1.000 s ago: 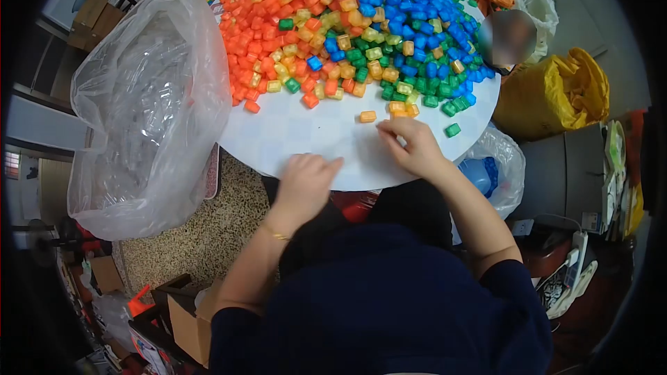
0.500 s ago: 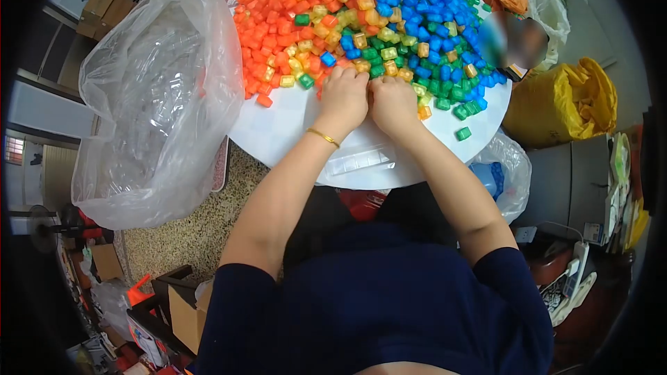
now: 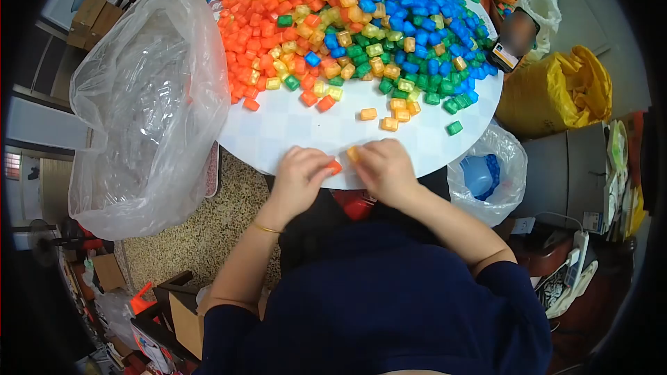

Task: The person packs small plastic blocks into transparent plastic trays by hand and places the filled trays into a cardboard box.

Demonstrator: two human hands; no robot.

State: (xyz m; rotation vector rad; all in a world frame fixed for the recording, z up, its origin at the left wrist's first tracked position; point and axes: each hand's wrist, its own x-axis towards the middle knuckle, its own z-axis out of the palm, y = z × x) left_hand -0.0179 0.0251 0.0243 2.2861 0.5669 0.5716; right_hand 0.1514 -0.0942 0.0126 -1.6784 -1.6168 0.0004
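Here, orange-red block [image 3: 335, 167] at the tip of left grip [image 3: 300, 175].

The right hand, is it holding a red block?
No, the right hand holds an amber block; the left hand holds a red block.

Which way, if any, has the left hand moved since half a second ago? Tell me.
Yes: the left hand has drawn back from the piled pieces toward the white table's near edge.

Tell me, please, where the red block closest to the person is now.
In the head view, the red block is in the left hand, by the near table edge, left of the amber block.
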